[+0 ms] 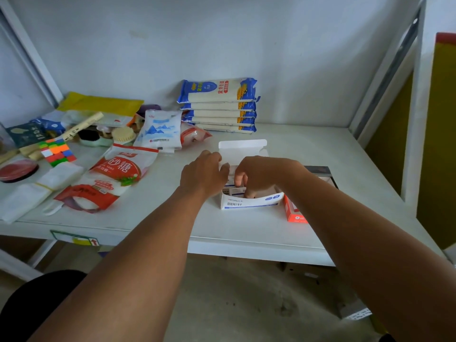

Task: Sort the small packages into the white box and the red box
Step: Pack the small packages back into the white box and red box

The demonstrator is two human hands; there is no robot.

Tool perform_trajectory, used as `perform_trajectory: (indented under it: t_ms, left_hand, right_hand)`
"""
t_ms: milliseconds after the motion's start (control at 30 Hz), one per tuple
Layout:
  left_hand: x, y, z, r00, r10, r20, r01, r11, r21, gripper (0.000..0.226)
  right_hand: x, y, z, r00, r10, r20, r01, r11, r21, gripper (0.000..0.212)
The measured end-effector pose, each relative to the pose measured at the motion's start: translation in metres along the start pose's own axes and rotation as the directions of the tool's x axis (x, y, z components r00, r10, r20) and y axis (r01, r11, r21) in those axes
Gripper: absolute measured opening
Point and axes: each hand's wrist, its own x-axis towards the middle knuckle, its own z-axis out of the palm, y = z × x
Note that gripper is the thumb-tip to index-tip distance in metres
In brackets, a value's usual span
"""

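right hand [256, 175]: fingers curled down into the white box [249, 202], apparently pinching or seating a small package [237, 191]; the exact grip is hidden by the knuckles.
left hand [206, 175]: fingers curled over the box's left wall near the rear corner, bracing it. Whether it also holds a package cannot be told.
small packages: several lie flat inside the white box, only partly visible under the right hand.
white box: sits on the shelf [246, 233] near the front edge, lid [243, 145] flipped up behind, front wall bowed outward.
red box [294, 213]: just beside the white box on its right, mostly hidden under the right forearm; its contents cannot be seen.
risk 1: the forearm lies over the red box; drawing the arm back low could drag or knock it toward the shelf's front edge.
risk 2: the thin front wall already bulges; pushing packages down harder could splay it or spill the row.
risk 3: if the left hand lets go while the right one pulls up, the light box may lift or tip.
risk 4: the sort is done half blind under the hands, so a package could land in the wrong box.
surroundings: sugar bag [116, 176], noodle packs [218, 106] and puzzle cube [58, 151] lie well apart to the left and rear, unlikely to interfere.
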Motion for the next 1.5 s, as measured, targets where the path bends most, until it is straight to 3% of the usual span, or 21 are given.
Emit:
perform_trajectory:
  t_ms: [133,333,400,467,567,667,767,1033,1233,1400,1500]
  left_hand:
    - [-0.002,-0.002,-0.004,1.000,0.014,-0.007,-0.014,1.000,-0.009,0.037]
    - [0.000,-0.011,-0.007,0.999,-0.029,-0.031,0.028,0.999,-0.038,0.020]
    - [0.000,-0.011,-0.006,0.998,-0.041,-0.038,0.039,0.998,-0.048,0.019]
    - [0.000,-0.010,-0.006,0.998,-0.040,-0.051,0.038,0.998,-0.046,0.020]
    - [-0.001,-0.008,-0.006,0.998,-0.035,-0.055,0.032,0.998,-0.051,0.022]
    - [-0.001,-0.007,-0.005,0.998,-0.023,-0.055,0.020,0.998,-0.053,0.023]
    - [-0.002,-0.006,-0.006,0.998,-0.015,-0.055,0.012,0.998,-0.054,0.024]
    - [-0.002,-0.004,-0.008,0.998,-0.020,-0.059,0.018,0.999,-0.046,0.024]
    - [-0.003,-0.004,-0.009,0.998,-0.013,-0.063,0.009,0.998,-0.057,0.024]
    - [-0.002,-0.008,-0.008,0.998,-0.002,-0.067,-0.002,0.998,-0.060,0.025]
    - [-0.003,-0.008,-0.006,0.998,-0.001,-0.063,-0.002,0.999,-0.044,0.023]
  right_hand:
    - [0.002,0.004,0.005,0.994,-0.024,-0.111,0.026,0.999,0.019,0.031]
    - [0.001,0.023,-0.001,0.957,0.104,-0.270,-0.010,0.945,0.327,0.022]
    - [0.000,0.027,-0.001,0.918,0.135,-0.372,-0.011,0.949,0.316,0.018]
    - [-0.002,0.029,0.002,0.892,0.099,-0.442,-0.018,0.983,0.184,0.021]
    - [-0.004,0.030,0.008,0.932,-0.025,-0.363,0.015,0.999,-0.031,0.029]
    - [-0.012,0.027,0.001,0.966,-0.029,-0.258,0.043,0.998,0.050,0.025]
    - [-0.013,0.030,-0.005,0.968,-0.011,-0.252,0.047,0.989,0.139,0.024]
    - [-0.003,0.032,0.012,0.946,0.016,-0.323,0.002,0.999,0.054,0.055]
    - [0.001,0.027,0.021,0.948,-0.012,-0.317,0.020,1.000,0.023,0.048]
    - [-0.004,0.029,0.014,0.941,-0.007,-0.339,0.052,0.991,0.124,0.047]
    - [-0.006,0.025,0.010,0.965,-0.024,-0.260,0.080,0.975,0.208,0.050]
